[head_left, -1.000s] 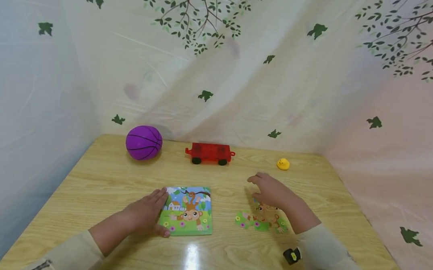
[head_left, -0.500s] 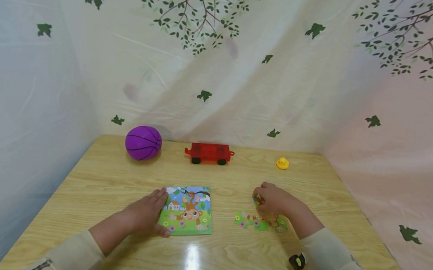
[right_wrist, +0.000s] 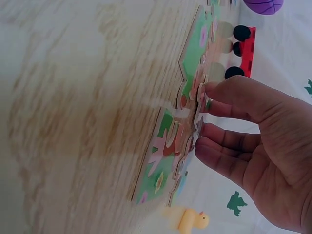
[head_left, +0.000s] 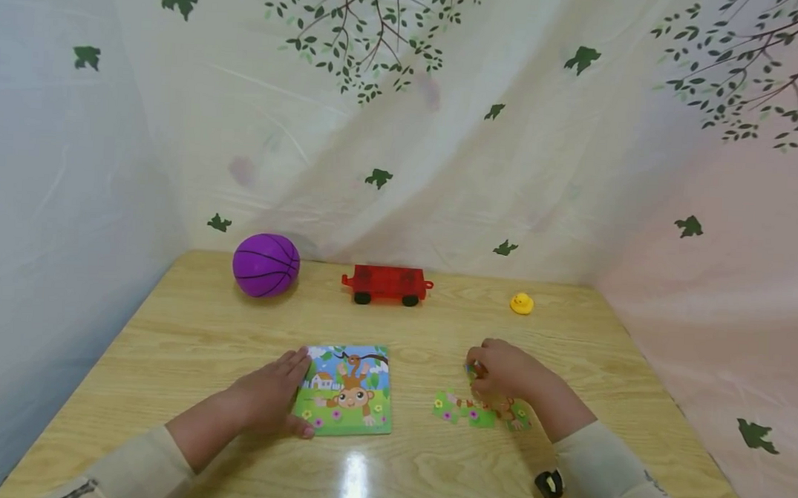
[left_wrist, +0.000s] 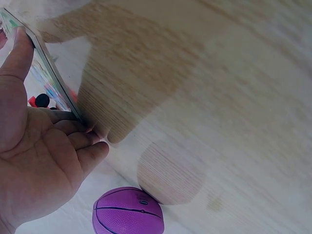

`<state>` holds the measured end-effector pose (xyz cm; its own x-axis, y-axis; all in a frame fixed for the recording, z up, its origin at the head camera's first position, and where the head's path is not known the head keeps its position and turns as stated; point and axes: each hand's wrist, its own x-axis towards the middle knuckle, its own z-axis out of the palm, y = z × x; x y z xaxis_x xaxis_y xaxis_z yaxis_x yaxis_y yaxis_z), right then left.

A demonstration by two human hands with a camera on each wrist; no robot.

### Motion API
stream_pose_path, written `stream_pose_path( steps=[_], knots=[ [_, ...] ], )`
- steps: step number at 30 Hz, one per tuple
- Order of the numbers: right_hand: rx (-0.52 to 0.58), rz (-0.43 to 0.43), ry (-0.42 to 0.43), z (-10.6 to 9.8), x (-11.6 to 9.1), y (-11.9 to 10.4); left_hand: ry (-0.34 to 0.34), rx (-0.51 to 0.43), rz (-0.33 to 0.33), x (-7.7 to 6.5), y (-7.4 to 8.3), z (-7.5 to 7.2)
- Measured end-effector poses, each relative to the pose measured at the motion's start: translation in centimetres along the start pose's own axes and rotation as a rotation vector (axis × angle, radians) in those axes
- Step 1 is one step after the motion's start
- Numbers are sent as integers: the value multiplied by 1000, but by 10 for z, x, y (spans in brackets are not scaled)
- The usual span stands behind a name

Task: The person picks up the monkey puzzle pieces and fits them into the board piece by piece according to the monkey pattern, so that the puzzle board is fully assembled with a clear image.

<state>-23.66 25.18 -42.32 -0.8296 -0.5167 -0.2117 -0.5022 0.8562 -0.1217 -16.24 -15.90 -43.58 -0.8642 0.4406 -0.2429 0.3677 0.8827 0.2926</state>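
In the head view my left hand (head_left: 266, 392) rests along the left side of a square monkey picture board (head_left: 346, 389), thumb at its near corner and fingers reaching toward its far corner. The left wrist view shows the board's thin edge between thumb and fingers. To the right, my right hand (head_left: 510, 371) bends over a group of jigsaw pieces (head_left: 475, 416) with green grass, flowers and monkey parts. Its fingertips pinch one jigsaw piece (right_wrist: 200, 103) at the far side of the group; the hand hides much of that piece from the head view.
A purple ball (head_left: 266, 265), a red toy wagon (head_left: 388, 284) and a yellow rubber duck (head_left: 521, 303) line the back of the wooden table (head_left: 202, 307). White cloth with leaf prints hangs behind and on both sides.
My right hand has come down and slightly toward me onto the far jigsaw pieces, its fingers closing on one. In the last half second it has barely moved. The left hand stays at the board.
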Motion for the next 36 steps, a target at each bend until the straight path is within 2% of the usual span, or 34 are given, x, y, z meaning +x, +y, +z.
stream_pose_path(
  steps=[6, 9, 19, 24, 31, 36],
  knots=[
    [7, -87, 90, -6, 2, -3, -3, -8, -7, 1, 0, 0],
    [22, -128, 108, -11, 5, -8, 3, -14, -9, 0, 1, 0],
    [-1, -236, 140, -19, 26, -44, 5, -18, -5, 0, 2, -1],
    [-4, -270, 129, -17, 38, -66, 7, -23, -2, -1, 3, -1],
    [-32, -252, 79, -13, 49, -98, 15, -20, 4, 0, 1, 0],
    [-66, -295, 96, -8, 56, -115, 17, -10, 6, 0, 0, 0]
  ],
)
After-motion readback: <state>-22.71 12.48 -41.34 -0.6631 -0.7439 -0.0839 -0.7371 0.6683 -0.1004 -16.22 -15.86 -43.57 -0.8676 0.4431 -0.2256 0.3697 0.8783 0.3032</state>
